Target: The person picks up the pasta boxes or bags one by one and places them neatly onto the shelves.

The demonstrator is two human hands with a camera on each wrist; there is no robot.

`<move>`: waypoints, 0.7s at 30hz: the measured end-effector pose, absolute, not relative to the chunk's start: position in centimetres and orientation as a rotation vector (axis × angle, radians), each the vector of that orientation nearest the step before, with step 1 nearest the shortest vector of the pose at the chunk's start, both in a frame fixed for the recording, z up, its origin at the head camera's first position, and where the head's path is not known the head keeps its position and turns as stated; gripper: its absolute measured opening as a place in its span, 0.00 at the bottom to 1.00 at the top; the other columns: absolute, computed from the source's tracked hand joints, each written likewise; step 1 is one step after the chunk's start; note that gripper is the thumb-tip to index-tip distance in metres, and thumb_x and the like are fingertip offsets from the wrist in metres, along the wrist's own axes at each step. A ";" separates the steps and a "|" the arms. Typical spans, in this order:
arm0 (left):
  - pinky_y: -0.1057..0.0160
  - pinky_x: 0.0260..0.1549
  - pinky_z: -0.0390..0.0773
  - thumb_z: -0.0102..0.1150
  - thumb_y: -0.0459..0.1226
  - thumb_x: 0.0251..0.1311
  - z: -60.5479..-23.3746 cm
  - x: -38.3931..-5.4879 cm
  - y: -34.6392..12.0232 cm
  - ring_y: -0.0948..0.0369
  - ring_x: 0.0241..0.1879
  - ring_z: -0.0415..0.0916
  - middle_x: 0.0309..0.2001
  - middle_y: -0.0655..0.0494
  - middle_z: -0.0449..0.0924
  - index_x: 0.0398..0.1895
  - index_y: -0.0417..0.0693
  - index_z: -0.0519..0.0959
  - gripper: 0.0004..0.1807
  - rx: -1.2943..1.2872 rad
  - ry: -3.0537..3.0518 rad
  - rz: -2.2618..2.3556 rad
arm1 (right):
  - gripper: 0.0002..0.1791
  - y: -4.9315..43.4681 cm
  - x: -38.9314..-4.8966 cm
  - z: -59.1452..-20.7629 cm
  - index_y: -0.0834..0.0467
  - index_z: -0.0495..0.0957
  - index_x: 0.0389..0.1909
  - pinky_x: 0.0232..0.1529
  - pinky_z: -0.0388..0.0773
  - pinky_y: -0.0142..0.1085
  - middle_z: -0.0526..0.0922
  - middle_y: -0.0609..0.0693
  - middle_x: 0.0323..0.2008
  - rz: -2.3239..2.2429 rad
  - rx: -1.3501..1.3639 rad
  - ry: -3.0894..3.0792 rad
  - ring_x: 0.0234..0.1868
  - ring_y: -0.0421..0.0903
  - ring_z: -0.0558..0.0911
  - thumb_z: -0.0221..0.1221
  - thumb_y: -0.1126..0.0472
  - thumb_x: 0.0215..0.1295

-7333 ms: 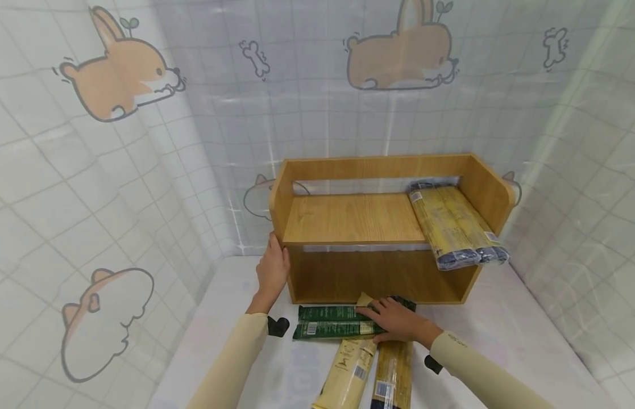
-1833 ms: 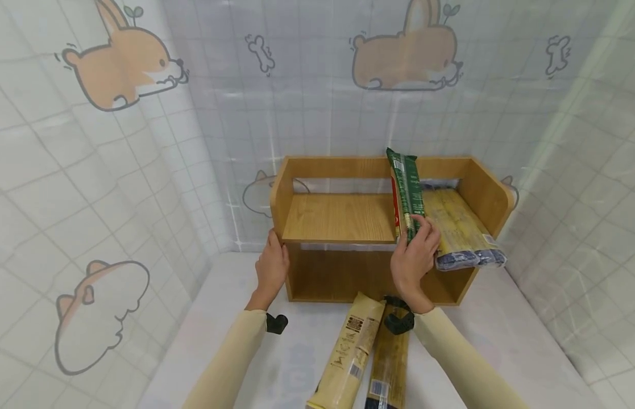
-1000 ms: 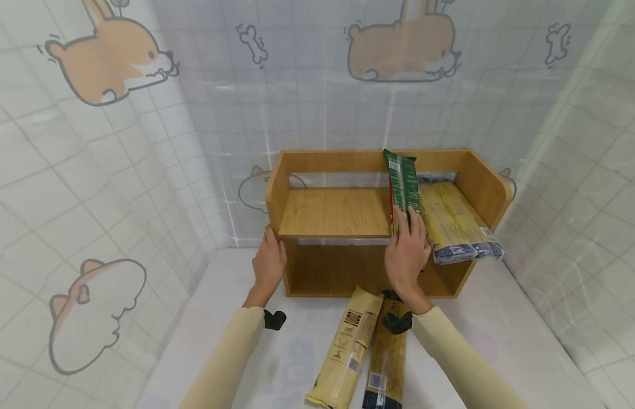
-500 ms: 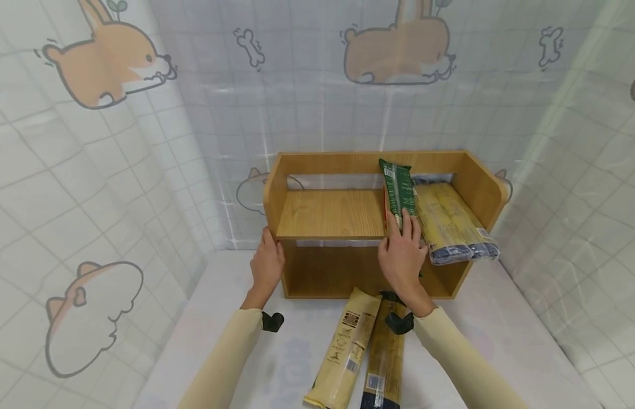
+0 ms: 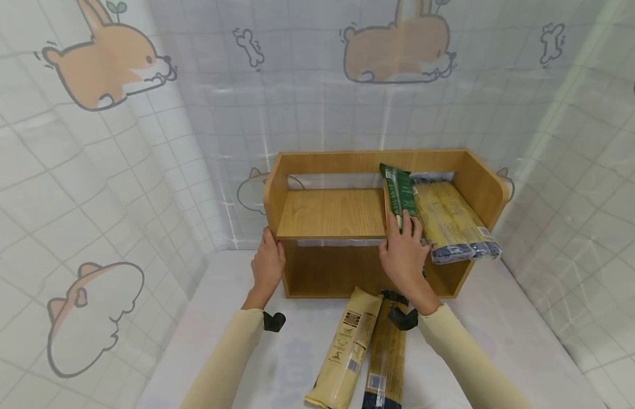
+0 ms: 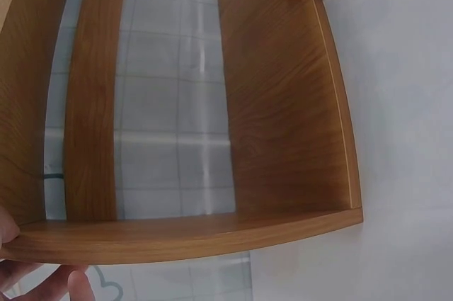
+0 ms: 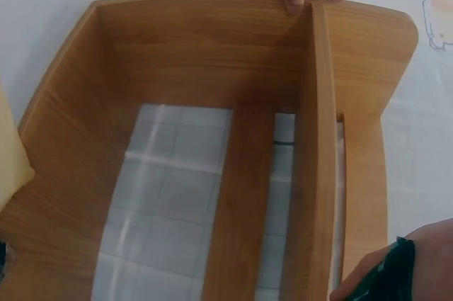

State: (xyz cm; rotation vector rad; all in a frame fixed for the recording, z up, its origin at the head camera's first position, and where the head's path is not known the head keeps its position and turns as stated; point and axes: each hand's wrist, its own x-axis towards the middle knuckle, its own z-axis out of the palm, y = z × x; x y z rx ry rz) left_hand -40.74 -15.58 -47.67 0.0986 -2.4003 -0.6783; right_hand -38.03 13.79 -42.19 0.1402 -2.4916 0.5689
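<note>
A two-tier wooden shelf [image 5: 332,213] stands on the white-covered surface. My left hand [image 5: 268,262] grips the edge of its left side panel; in the left wrist view the thumb lies inside and the fingers [image 6: 53,288] outside. At the right of the upper tier, my right hand [image 5: 405,253] holds the near end of a long green packet [image 5: 399,190], which lies lengthwise front to back. Something orange shows along its left side. Beside it rest clear-wrapped yellow packs of long dry noodles [image 5: 447,218], their dark ends jutting past the tier's front edge.
In front of the shelf lie a cream packet [image 5: 345,349] and a yellow noodle pack with dark ends [image 5: 386,355], side by side. A tiled curtain with cartoon corgis [image 5: 399,51] surrounds the surface on the back and sides.
Both green packets have left the table since the earliest frame; one was carried up to the upper tier. Its far end has since sunk lower under my right hand. My left hand stays put.
</note>
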 end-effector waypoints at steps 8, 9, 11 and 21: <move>0.36 0.27 0.80 0.52 0.33 0.73 -47.6 -40.8 -15.5 0.33 0.37 0.85 0.51 0.30 0.82 0.65 0.34 0.64 0.21 0.099 -2.394 -0.685 | 0.33 14.3 -37.9 -41.4 0.57 0.61 0.78 0.49 0.67 0.81 0.56 0.66 0.80 0.624 0.150 -2.584 0.77 0.69 0.56 0.52 0.64 0.72; 0.36 0.28 0.80 0.52 0.33 0.73 -47.6 -40.9 -15.5 0.33 0.37 0.85 0.52 0.30 0.82 0.65 0.34 0.64 0.22 0.100 -2.394 -0.683 | 0.33 14.4 -37.9 -41.3 0.57 0.61 0.78 0.49 0.67 0.80 0.56 0.65 0.80 0.630 0.150 -2.602 0.77 0.69 0.56 0.52 0.64 0.72; 0.35 0.28 0.80 0.52 0.34 0.74 -47.5 -40.9 -15.6 0.33 0.37 0.85 0.52 0.31 0.82 0.65 0.34 0.64 0.22 0.105 -2.393 -0.680 | 0.33 14.5 -38.0 -40.9 0.56 0.60 0.78 0.49 0.67 0.80 0.55 0.65 0.80 0.638 0.150 -2.649 0.78 0.69 0.55 0.51 0.63 0.72; 0.37 0.27 0.79 0.51 0.33 0.74 -47.5 -40.7 -15.5 0.33 0.37 0.85 0.51 0.31 0.81 0.66 0.33 0.63 0.22 0.102 -2.405 -0.695 | 0.30 14.1 -38.6 -39.6 0.60 0.67 0.72 0.49 0.69 0.80 0.64 0.69 0.75 0.363 0.142 -2.755 0.74 0.73 0.62 0.58 0.56 0.72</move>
